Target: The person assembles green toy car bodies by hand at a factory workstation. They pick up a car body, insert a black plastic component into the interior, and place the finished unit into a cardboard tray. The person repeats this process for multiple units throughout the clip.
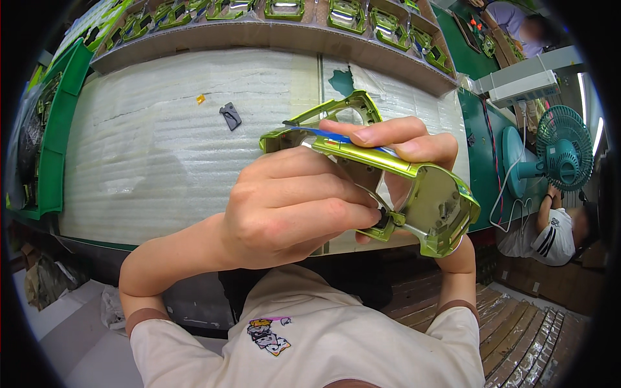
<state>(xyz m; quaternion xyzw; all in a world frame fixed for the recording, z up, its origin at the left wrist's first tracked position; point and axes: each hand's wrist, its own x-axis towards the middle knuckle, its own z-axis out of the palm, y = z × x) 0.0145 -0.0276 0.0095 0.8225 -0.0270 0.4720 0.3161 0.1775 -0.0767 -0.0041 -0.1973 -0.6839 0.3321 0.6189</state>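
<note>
bright, even overhead light | soft shadows under tabletop [162,161] foam | sheen on green shell [440,207] | strong fisheye bend, black vignette corners | centre sharp

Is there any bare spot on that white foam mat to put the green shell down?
Yes. The white foam mat lies bare left of the hands, between the green tray and the green shell, apart from a small grey part and an orange scrap. The shelf behind is crowded with green shells. Both hands, left hand and right hand, hold the shell.
</note>
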